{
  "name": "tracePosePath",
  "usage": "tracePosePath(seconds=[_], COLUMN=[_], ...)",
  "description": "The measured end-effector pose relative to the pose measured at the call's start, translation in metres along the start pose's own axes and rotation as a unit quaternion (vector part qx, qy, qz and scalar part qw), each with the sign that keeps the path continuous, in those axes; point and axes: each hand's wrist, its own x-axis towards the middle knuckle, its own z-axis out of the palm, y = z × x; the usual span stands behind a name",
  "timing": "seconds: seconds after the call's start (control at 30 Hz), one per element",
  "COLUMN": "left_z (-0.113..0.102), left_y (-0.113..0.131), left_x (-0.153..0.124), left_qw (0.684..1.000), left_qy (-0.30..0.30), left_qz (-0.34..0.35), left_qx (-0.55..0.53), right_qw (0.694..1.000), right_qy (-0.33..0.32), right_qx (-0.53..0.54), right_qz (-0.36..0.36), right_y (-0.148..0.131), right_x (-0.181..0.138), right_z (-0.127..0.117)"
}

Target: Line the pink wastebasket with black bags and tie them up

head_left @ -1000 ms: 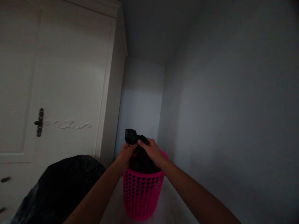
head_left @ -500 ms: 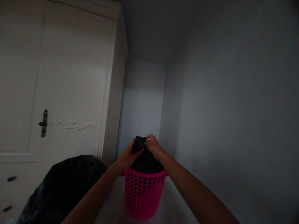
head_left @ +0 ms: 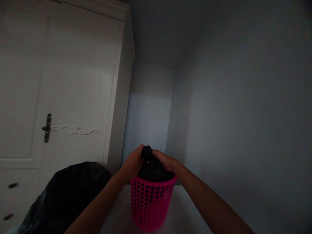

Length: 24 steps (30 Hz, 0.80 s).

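A pink perforated waste basket stands on a pale surface in front of me, lined with a black plastic bag that bulges above its rim. My left hand grips the gathered top of the bag from the left. From the right, my right hand closes on the same bunched top, which shows as a small black knot between my fingers. Both forearms reach in from the bottom of the view.
A large filled black bag sits at the lower left. A white wardrobe with a dark handle fills the left side. A plain grey wall runs along the right, meeting a narrow corner behind the basket.
The loose end of the bag that stuck up to the left has been drawn down into a tight small knot. Both hands have lowered onto the bag top.
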Motion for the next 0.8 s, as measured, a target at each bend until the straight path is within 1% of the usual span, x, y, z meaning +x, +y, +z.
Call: tracePosePath(seconds=[0.1,0.17,0.23,0.37,0.43,0.5,0.57,0.67,0.73,0.8], left_z=[-0.001,-0.001,0.000,-0.001,-0.002,-0.002,-0.001,0.004,0.008,0.010], left_y=[-0.007,-0.010,-0.012,-0.011,-0.010,-0.009,-0.008,-0.009,-0.009,-0.010], left_x=[0.004,0.008,0.012,0.013,0.011,0.010,0.010,0.014,0.017,0.019], left_qw=[0.999,0.997,0.992,0.975,0.967,0.964,0.966,0.972,0.974,0.975], left_qy=[0.007,0.018,0.023,0.003,-0.002,0.008,0.028,0.059,0.071,0.075], left_qz=[-0.035,-0.067,-0.099,-0.161,-0.179,-0.184,-0.177,-0.154,-0.144,-0.140], left_qx=[-0.016,-0.037,-0.069,-0.150,-0.179,-0.191,-0.187,-0.170,-0.161,-0.155], right_qw=[0.989,0.970,0.953,0.906,0.884,0.870,0.869,0.886,0.899,0.904], right_qy=[-0.012,0.006,0.039,0.121,0.151,0.165,0.164,0.139,0.121,0.119], right_qx=[-0.137,-0.217,-0.262,-0.342,-0.366,-0.381,-0.387,-0.375,-0.361,-0.352], right_qz=[-0.057,-0.106,-0.144,-0.219,-0.249,-0.264,-0.261,-0.234,-0.216,-0.209], right_y=[-0.002,-0.003,-0.004,0.000,0.001,0.002,0.001,0.001,0.002,0.004], right_x=[-0.005,-0.006,-0.007,-0.011,-0.015,-0.017,-0.018,-0.015,-0.014,-0.015], right_z=[-0.003,-0.006,-0.008,-0.005,-0.002,0.000,-0.001,-0.003,-0.005,-0.005])
